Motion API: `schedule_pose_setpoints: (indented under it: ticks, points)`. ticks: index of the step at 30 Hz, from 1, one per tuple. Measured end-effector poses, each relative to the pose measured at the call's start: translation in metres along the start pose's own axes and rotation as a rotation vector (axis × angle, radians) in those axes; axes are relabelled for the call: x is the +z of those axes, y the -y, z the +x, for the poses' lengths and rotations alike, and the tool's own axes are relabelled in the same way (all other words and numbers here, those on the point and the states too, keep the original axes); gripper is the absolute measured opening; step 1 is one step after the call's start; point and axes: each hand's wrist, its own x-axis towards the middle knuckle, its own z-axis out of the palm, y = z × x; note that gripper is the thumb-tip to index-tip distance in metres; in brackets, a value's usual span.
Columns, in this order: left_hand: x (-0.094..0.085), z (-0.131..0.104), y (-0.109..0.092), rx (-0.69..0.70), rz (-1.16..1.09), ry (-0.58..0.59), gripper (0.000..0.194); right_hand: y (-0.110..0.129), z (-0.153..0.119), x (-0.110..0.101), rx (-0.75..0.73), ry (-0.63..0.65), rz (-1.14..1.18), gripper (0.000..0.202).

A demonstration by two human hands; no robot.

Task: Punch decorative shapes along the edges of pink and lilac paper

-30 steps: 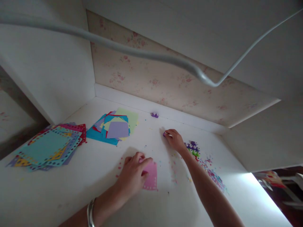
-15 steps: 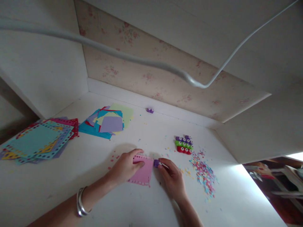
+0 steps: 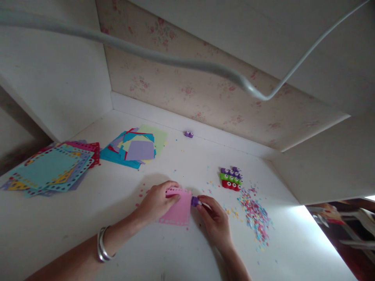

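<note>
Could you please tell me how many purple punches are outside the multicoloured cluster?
3: one punch in the right hand, and a pair side by side near the back wall. Others may be hidden.

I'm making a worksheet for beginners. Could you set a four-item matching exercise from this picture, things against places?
1. pink square paper sheet
2. small purple blocky piece
3. silver metal bangle
4. tiny multicoloured paper bits

A. around the left wrist
B. strewn over the right side of the white tabletop
C. held in the left grip
D. held in the right grip

Pairs: 1-C; 2-D; 3-A; 4-B
</note>
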Motion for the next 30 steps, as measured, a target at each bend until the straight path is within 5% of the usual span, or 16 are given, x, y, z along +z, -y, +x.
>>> schedule_pose_setpoints:
  ticks: [30]
  points:
    - [-0.002, 0.000, -0.002, -0.023, -0.016, -0.006, 0.027, 0.010, 0.004, 0.003, -0.025, 0.036, -0.090, 0.012]
